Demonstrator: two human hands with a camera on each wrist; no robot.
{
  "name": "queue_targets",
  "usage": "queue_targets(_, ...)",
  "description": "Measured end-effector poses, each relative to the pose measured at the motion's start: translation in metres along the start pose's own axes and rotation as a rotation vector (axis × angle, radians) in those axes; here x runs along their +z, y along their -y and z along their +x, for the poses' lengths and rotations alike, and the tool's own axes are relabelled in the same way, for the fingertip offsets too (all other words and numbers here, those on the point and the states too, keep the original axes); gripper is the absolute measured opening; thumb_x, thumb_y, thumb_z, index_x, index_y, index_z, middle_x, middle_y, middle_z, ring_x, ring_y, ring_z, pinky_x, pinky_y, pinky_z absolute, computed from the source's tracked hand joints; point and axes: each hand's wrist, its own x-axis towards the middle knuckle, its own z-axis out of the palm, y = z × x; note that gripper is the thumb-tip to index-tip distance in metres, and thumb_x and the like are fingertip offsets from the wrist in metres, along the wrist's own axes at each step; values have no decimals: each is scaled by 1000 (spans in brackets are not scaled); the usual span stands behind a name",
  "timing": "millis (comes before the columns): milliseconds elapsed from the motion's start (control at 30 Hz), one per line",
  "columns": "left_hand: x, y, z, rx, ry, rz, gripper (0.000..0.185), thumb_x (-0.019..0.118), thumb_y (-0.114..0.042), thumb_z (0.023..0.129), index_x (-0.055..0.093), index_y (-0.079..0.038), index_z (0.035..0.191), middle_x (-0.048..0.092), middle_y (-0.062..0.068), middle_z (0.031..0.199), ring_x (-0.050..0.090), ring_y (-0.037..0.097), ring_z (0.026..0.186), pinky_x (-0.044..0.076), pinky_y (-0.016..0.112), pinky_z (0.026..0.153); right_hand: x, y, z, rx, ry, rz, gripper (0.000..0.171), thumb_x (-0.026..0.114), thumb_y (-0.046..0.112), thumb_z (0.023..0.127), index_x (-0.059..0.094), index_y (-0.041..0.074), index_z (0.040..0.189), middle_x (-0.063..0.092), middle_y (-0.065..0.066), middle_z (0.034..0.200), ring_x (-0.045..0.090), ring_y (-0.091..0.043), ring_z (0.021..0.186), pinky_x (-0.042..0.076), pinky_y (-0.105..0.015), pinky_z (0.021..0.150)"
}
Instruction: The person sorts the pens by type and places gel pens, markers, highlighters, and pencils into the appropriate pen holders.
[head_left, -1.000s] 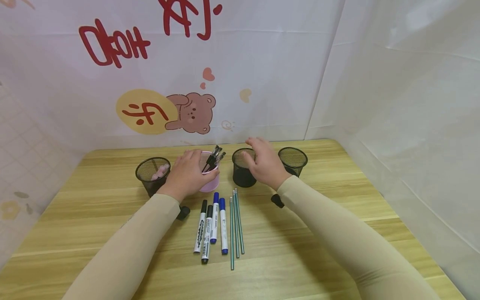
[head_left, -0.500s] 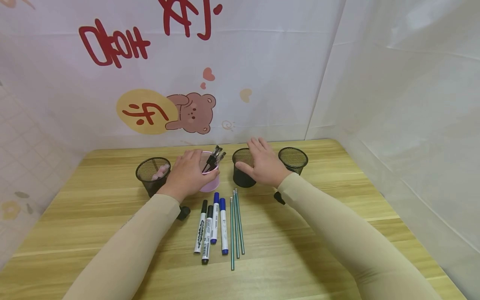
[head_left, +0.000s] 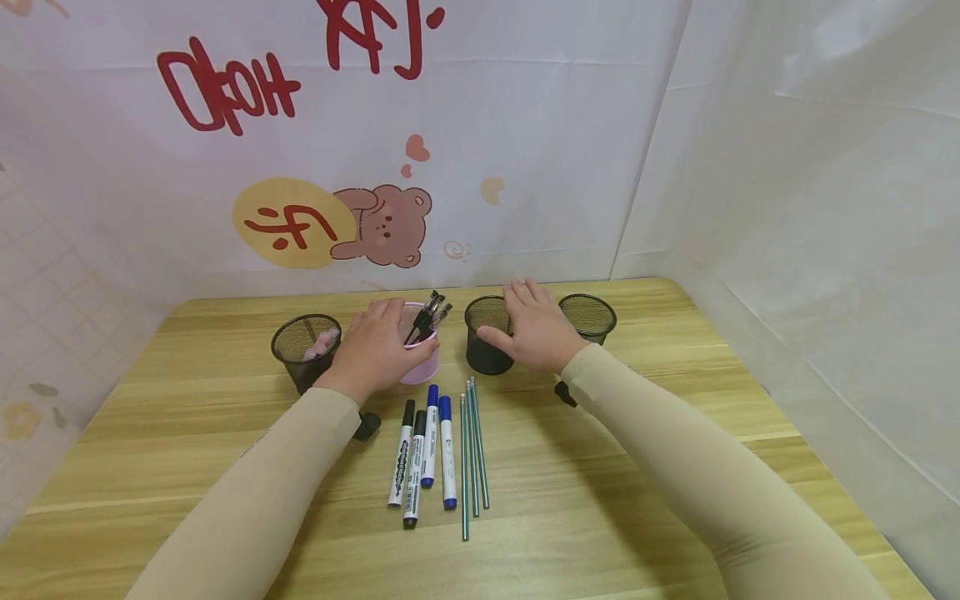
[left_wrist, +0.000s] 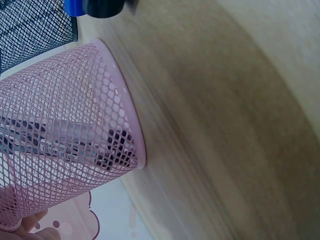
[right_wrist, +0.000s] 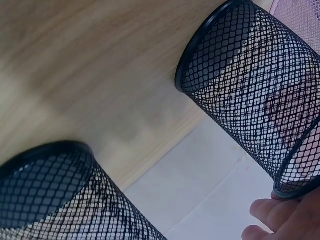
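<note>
My left hand (head_left: 377, 348) grips the pink mesh pen holder (head_left: 422, 370), thumb in front and fingers at its rim. Several black-capped pens (head_left: 424, 320) stand in this holder; the left wrist view shows their lower ends through the mesh (left_wrist: 65, 115). My right hand (head_left: 542, 332) is at the right side of the middle black mesh pen holder (head_left: 487, 356). Its fingers extend forward near the rim, with the thumb apart toward the holder's front. In the right wrist view the fingertips (right_wrist: 267, 212) lie close to the rim; contact is unclear.
A black mesh holder (head_left: 292, 343) with pink items stands at left, another (head_left: 588, 315) at right, partly behind my right hand. Several black and blue markers (head_left: 428, 450) and three green pencils (head_left: 473, 458) lie on the wooden table (head_left: 570, 517). A printed white cloth (head_left: 570, 167) hangs behind.
My right hand has shifted slightly right, away from the middle black holder, which stays in place. The left hand and pink holder look unmoved.
</note>
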Motion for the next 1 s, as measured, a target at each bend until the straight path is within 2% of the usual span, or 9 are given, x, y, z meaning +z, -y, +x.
queue_targets(467,2,0,2,2,-8,0,90,66,-65,92,44,-3,153,49,17,156,40,37,150,23,61,129,2,-6,-1,14,40,-19,99,35,75,103,22,0,166,19,-20,175,10,-43,164,7,-59,133)
queue_targets(633,1,1,1,3,-5,4,92,64,-68,91,43,-4,154,49,17,156,41,37,149,24,61,129,4,-7,0,23,35,-27,99,36,75,103,23,0,166,21,-20,174,11,-44,163,9,-64,131)
queue_targets(867,2,0,1,2,-2,2,91,65,-67,92,44,-3,153,50,17,155,42,37,148,24,60,129,0,-11,0,22,37,-77,100,30,82,99,26,10,167,22,-15,175,13,-46,162,11,-72,128)
queue_targets(1000,1,0,1,4,-4,4,91,64,-67,92,43,-4,153,50,17,156,42,37,149,24,61,129,-3,-11,-2,33,49,-54,95,32,81,100,26,15,168,22,-14,175,10,-49,162,11,-76,126)
